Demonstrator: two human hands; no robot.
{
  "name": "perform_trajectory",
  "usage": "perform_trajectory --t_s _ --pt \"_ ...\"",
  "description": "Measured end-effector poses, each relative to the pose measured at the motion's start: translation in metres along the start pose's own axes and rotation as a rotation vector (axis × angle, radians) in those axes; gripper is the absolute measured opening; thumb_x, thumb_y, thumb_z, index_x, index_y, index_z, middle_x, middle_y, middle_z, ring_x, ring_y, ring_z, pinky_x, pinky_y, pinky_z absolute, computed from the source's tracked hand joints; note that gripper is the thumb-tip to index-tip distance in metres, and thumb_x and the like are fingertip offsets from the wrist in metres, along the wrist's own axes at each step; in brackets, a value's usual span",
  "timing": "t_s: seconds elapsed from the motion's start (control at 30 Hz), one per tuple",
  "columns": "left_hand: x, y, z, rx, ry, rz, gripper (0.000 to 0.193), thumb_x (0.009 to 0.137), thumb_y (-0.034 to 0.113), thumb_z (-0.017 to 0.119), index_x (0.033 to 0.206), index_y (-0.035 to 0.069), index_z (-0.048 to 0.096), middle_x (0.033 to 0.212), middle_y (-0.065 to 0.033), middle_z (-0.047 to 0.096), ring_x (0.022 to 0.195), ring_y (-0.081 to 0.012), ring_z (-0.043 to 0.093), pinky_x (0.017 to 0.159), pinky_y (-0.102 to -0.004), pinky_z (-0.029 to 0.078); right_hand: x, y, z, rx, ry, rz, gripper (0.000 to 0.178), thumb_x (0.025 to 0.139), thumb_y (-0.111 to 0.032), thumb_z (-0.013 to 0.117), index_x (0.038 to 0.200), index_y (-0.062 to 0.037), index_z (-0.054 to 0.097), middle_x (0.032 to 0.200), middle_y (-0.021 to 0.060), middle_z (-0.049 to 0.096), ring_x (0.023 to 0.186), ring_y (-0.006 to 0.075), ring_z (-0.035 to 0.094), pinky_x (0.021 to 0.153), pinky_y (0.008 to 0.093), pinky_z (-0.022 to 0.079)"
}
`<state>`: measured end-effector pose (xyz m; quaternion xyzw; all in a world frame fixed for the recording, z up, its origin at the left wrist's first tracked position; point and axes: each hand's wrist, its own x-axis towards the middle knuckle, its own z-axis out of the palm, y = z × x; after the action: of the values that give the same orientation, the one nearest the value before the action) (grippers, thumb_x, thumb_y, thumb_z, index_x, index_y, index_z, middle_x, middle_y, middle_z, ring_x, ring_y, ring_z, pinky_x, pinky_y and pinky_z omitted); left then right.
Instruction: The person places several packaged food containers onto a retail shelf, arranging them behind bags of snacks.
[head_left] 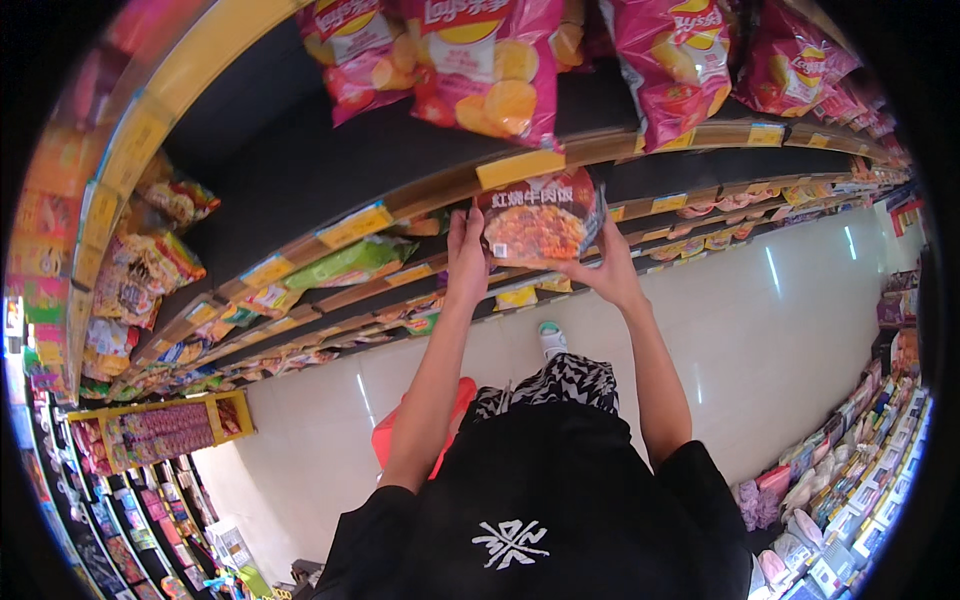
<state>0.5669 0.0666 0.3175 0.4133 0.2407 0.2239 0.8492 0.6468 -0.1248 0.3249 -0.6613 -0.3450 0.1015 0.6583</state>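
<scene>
Between my two hands is a boxed ready meal (538, 220), dark with a picture of a rice and meat dish on its front. My left hand (467, 252) grips its left side, the thumb along the edge. My right hand (609, 268) holds the lower right corner, some of its fingers hidden behind the box. The box is right at the front of a shelf, below the upper shelf's edge; whether it touches the shelf I cannot tell.
Pink chip bags (485, 75) stand on the upper shelf (270, 150). A green snack bag (350, 262) lies on a lower shelf. A red basket (395, 430) is by my left side, above the pale floor (720, 330). More goods line the shelves (850, 500) at the right.
</scene>
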Motion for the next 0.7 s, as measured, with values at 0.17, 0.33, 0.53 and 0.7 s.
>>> perform_trajectory --t_s 0.17,0.33,0.53,0.7 --pt "0.069 -0.026 0.005 0.180 0.039 -0.075 0.041 0.090 0.025 0.055 0.124 0.009 0.039 0.113 -0.0044 0.051 0.107 -0.0178 0.050 0.091 -0.0344 0.041 0.051 0.041 -0.019 0.117 0.053 -0.016 0.078 0.078 -0.015 0.069 0.138 0.0020 0.022 0.118 0.0100 0.050 0.105 0.0144 0.048 0.093 0.0283 0.038" --pt "0.067 -0.040 0.023 0.146 0.007 -0.032 0.045 0.090 0.028 0.056 0.125 0.009 0.036 0.119 -0.0047 0.046 0.111 -0.0164 0.046 0.090 -0.0358 0.041 0.059 0.070 -0.021 0.152 0.117 0.101 0.064 0.090 -0.024 0.054 0.136 0.0062 0.022 0.115 0.0105 0.052 0.098 0.0110 0.048 0.087 0.0207 0.037" --pt "0.040 -0.029 0.023 0.151 0.009 -0.056 0.037 0.091 0.027 0.054 0.122 0.013 0.039 0.125 -0.0005 0.042 0.111 -0.0153 0.046 0.094 -0.0364 0.040 0.051 0.062 -0.014 0.126 0.141 0.169 0.067 0.089 -0.028 0.057 0.136 0.0055 0.022 0.120 0.0125 0.049 0.103 0.0126 0.047 0.090 0.0224 0.036" --pt "0.001 -0.037 -0.010 0.236 -0.091 0.160 0.021 0.094 0.020 0.048 0.109 0.006 0.042 0.124 -0.0098 0.043 0.113 -0.0201 0.047 0.095 -0.0352 0.043 0.015 0.041 0.018 -0.020 0.387 0.049 0.063 0.089 -0.023 0.057 0.136 0.0021 0.023 0.131 0.0174 0.037 0.113 0.0208 0.042 0.094 0.0314 0.036"
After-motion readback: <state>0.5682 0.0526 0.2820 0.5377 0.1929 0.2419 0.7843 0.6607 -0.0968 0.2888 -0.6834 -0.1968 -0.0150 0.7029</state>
